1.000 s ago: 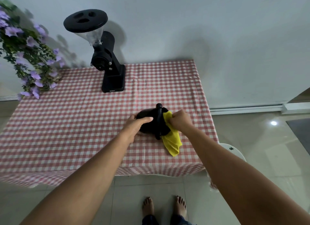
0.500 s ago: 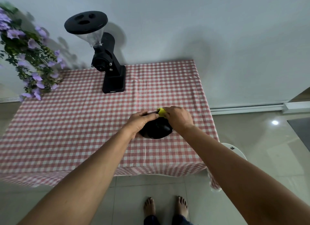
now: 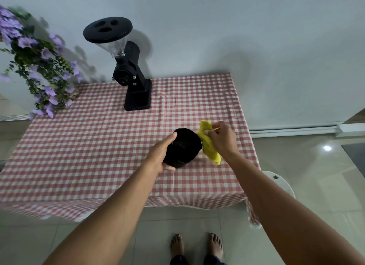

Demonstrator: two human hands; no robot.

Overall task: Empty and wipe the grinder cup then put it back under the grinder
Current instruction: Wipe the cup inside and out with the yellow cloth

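Note:
My left hand grips the black grinder cup from its left side and holds it tilted just above the checked tablecloth, mouth facing up and away. My right hand pinches a yellow cloth that hangs against the cup's right rim. The black grinder with a clear hopper stands at the back of the table, with nothing on its base plate.
Purple flowers hang over the table's back left corner. A white round stool stands off the table's right front corner. My bare feet are on the tiled floor in front of the table edge.
My right hand has pulled the yellow cloth out of the cup and to its right side. My left hand has turned the cup so that its mouth faces up.

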